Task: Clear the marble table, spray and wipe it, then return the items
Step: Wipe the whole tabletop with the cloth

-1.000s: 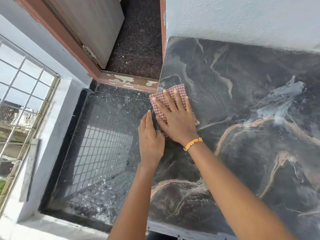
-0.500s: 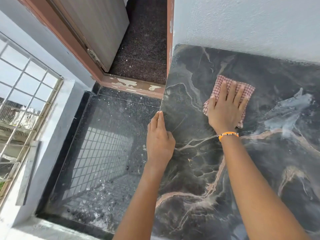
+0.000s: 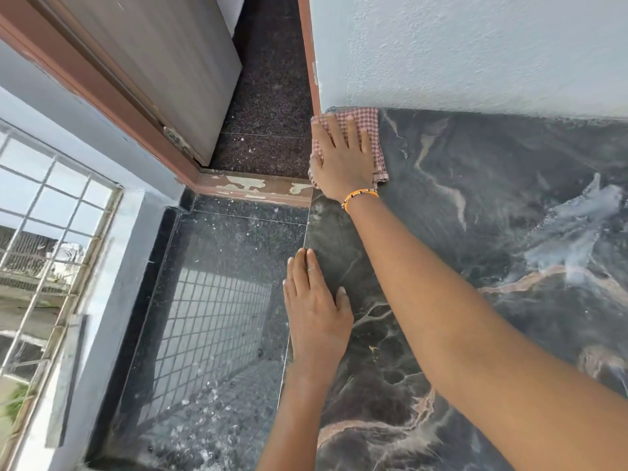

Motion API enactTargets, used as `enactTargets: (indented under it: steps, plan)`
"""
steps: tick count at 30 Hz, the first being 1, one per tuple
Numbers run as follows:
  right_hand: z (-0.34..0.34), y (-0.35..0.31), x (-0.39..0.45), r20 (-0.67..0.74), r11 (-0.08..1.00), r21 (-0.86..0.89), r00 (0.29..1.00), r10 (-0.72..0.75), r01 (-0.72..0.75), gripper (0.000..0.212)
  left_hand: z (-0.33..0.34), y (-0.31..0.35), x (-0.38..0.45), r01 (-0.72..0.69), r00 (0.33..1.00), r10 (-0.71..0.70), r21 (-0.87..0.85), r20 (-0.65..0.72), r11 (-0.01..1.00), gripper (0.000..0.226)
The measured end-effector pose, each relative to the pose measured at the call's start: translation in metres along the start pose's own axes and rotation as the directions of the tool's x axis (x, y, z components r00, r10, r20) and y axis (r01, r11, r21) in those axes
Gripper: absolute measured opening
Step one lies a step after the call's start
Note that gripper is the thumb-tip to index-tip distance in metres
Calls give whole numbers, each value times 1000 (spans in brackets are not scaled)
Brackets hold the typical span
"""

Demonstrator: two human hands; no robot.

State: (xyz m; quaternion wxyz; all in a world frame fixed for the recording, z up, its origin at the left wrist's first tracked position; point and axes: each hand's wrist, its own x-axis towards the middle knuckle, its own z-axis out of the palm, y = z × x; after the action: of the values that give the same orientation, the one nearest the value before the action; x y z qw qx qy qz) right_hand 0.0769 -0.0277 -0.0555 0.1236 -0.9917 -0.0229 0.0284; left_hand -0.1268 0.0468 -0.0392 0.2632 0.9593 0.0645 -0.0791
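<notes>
Your right hand (image 3: pixel 343 158) lies flat, fingers straight and slightly spread, pressing the red-and-white checked cloth (image 3: pixel 372 130) onto the dark marble counter (image 3: pixel 475 232) at its far left corner, in the upper middle of the frame. The cloth touches the white wall (image 3: pixel 475 45) along its top edge and reaches the counter's left edge beside the brown door frame (image 3: pixel 307 56). Half a second ago that hand and cloth were further right and nearer you, out on the open marble; a second ago they were at the left edge, lower down. So the cloth has swept out and then up into the corner. An orange beaded bracelet (image 3: pixel 360 196) circles your right wrist. Your left hand (image 3: pixel 314 307) rests open on the counter's left edge at frame centre, fingers straight and held close together, thumb lying on the marble; it sits at much the same spot on the edge as before. A pale, wet-looking streak (image 3: pixel 577 226) shows on the marble at the right of the frame. Left of the counter, the speckled dark floor (image 3: pixel 210 300) reflects the window grille (image 3: pixel 44 232) at the left edge.
</notes>
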Motion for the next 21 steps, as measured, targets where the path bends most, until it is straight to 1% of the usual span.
enactTargets:
  steps: [2,6,8,11,13,16,19,21]
  plan:
    - [-1,1,12,-16,998,29,998,57,-57,56,0,2,-1,19,1000,-19,1,2,1000,70]
    - [-4,22,13,-37,979,60,980,197,-195,57,5,11,2,-40,999,40,24,-3,999,71]
    - [-9,46,6,-46,969,63,969,243,-240,57,8,14,5,-73,997,73,23,8,997,71]
    - [-18,95,-10,-98,952,54,947,306,-302,57,14,20,8,-139,989,137,25,54,990,71]
    - [-26,131,-23,-123,930,56,922,367,-363,57,18,25,8,-171,982,166,44,92,984,75]
    - [-39,184,-41,-156,889,66,876,457,-452,56,23,27,8,-164,980,153,82,130,983,88]
    - [-48,226,-61,-164,838,78,822,545,-540,55,25,25,7,-166,981,154,107,116,980,91]
    - [-51,240,-75,-175,816,74,798,577,-574,55,24,26,6,-172,981,161,108,108,979,91]
